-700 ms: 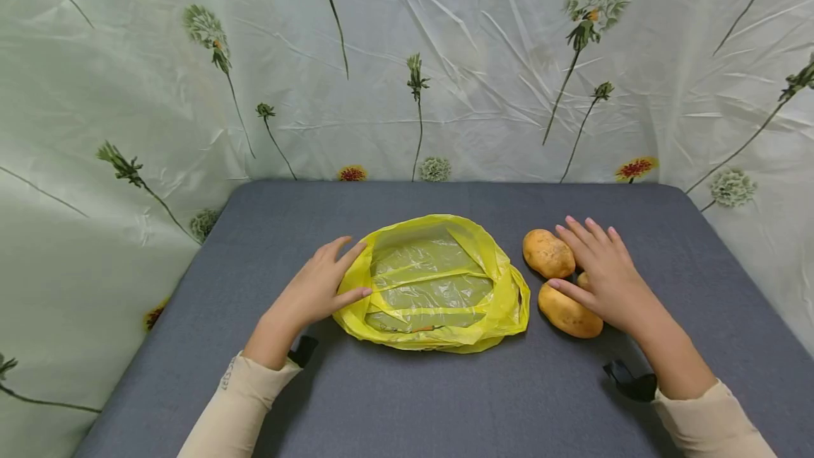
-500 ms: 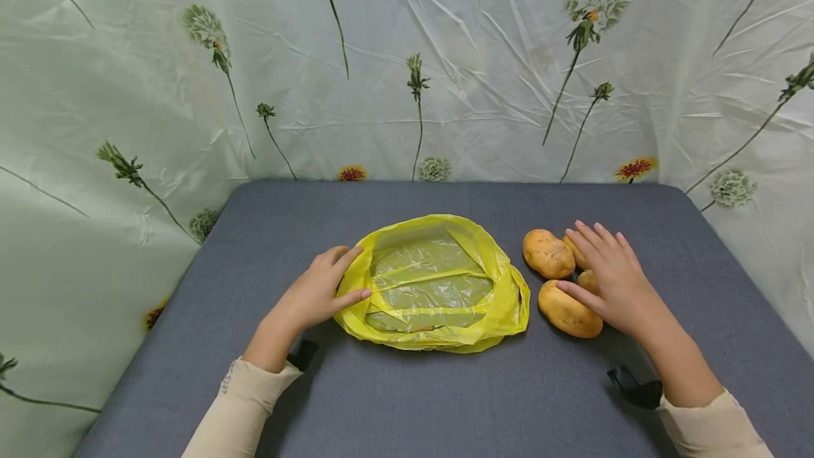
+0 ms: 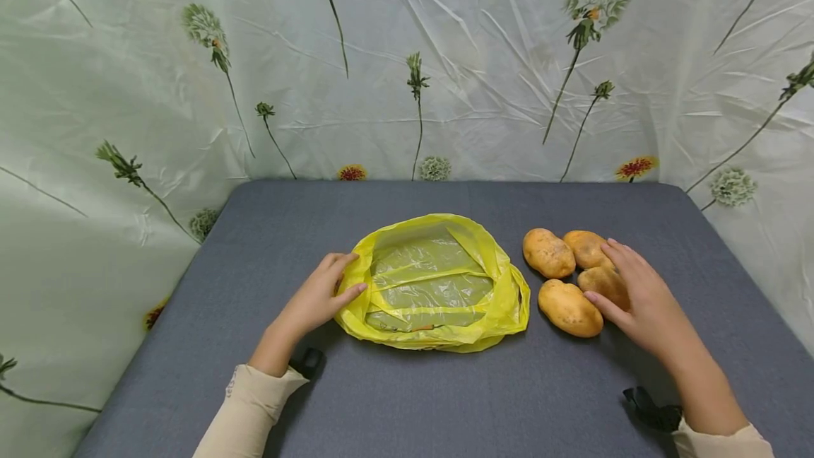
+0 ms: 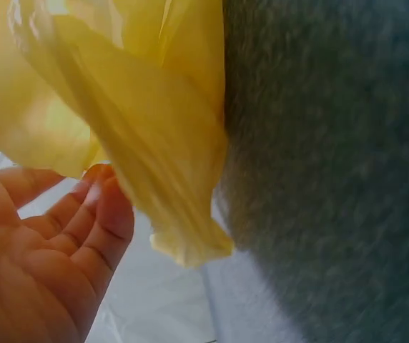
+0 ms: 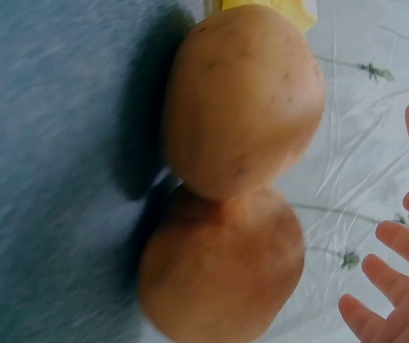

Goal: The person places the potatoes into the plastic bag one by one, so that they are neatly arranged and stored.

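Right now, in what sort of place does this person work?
Probably a makeshift indoor workspace: a grey cloth-covered table, flower-printed sheeting behind it, and potatoes beside a yellow bag.

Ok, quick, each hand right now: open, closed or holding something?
Left hand: open, at the rim of the yellow bag, no grip visible.
Right hand: open, by the potatoes, holding nothing.

The beige left sleeve (image 3: 244,405) has small dark lettering (image 3: 230,382) near its loose cuff, the right sleeve (image 3: 718,442) matches its colour, and a compact black device (image 3: 309,364) and a curved black piece (image 3: 655,413) sit under the left and right wrists.
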A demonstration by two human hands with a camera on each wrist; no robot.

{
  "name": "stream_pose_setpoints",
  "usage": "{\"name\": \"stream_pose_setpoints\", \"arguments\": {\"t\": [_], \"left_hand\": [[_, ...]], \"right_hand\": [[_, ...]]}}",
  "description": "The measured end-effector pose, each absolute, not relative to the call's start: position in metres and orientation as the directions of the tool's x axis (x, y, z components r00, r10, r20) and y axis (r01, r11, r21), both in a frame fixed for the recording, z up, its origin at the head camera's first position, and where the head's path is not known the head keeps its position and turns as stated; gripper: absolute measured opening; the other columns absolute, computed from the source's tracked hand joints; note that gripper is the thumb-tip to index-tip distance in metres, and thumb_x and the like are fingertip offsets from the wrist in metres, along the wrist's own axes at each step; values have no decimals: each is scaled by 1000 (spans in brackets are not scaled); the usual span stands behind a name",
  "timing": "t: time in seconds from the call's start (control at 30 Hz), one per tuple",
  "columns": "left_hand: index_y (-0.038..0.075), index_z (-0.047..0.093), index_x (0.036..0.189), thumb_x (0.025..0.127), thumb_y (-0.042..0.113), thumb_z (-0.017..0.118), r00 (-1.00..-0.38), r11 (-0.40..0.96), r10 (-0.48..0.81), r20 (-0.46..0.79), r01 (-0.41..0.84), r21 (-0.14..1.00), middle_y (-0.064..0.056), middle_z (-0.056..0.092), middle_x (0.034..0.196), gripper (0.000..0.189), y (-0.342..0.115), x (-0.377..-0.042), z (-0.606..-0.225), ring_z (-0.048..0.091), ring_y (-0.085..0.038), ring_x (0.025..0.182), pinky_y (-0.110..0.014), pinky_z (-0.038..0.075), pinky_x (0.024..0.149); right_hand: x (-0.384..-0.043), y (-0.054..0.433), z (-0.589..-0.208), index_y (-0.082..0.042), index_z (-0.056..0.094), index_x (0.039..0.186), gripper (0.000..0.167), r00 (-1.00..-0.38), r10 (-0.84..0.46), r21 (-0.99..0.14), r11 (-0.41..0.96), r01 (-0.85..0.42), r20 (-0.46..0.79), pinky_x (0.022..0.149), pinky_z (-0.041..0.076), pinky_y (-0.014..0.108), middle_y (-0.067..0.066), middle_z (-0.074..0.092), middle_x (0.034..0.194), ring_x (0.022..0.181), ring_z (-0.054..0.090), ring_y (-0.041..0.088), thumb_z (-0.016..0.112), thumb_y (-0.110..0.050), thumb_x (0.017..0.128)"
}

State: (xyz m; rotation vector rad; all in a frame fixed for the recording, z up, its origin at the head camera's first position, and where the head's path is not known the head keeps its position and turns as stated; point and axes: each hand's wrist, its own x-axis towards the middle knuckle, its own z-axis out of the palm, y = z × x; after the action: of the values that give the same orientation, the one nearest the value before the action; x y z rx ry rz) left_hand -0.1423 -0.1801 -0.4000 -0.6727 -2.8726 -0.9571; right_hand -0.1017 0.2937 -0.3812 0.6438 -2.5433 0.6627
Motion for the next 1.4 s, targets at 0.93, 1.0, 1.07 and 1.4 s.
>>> {"name": "stream_pose_setpoints", "arguments": {"t": [0.93, 1.0, 1.07, 1.4], "left_hand": [[-2, 31, 135, 88, -2, 48, -940, 46, 342, -6, 11, 999, -5, 48, 77, 50, -189, -142, -423, 51, -9, 71, -22, 45, 61], [-3, 31, 135, 88, -2, 48, -938, 35, 346, -2, 11, 999, -5, 47, 78, 51, -189, -142, -423, 50, -9, 71, -22, 45, 61], [-2, 31, 135, 88, -2, 48, -938, 30, 348, -3, 8, 1000, -5, 47, 78, 51, -189, -142, -424, 50, -8, 71, -21, 44, 61], [-3, 31, 135, 88, -2, 49, -934, 18, 356, -5, 1, 1000, -3, 46, 74, 50, -189, -143, -427, 49, -8, 67, -20, 43, 59]], "right_hand": [[-79, 326, -418, 3, 33, 134, 62, -965, -52, -657, 722, -214, 257, 71, 28, 2, 31, 42, 122, 92, 31, -21, 66, -10, 82], [-79, 327, -419, 3, 33, 133, 62, -969, -48, -664, 720, -201, 242, 69, 30, 2, 31, 42, 122, 90, 32, -21, 66, -9, 82], [-79, 327, -420, 4, 34, 133, 61, -970, -47, -671, 714, -200, 239, 68, 32, 2, 32, 41, 122, 90, 33, -21, 66, -8, 82], [-79, 327, -420, 5, 36, 131, 60, -960, -9, -671, 713, -202, 280, 68, 34, 1, 31, 41, 120, 91, 32, -22, 67, -5, 80]]}}
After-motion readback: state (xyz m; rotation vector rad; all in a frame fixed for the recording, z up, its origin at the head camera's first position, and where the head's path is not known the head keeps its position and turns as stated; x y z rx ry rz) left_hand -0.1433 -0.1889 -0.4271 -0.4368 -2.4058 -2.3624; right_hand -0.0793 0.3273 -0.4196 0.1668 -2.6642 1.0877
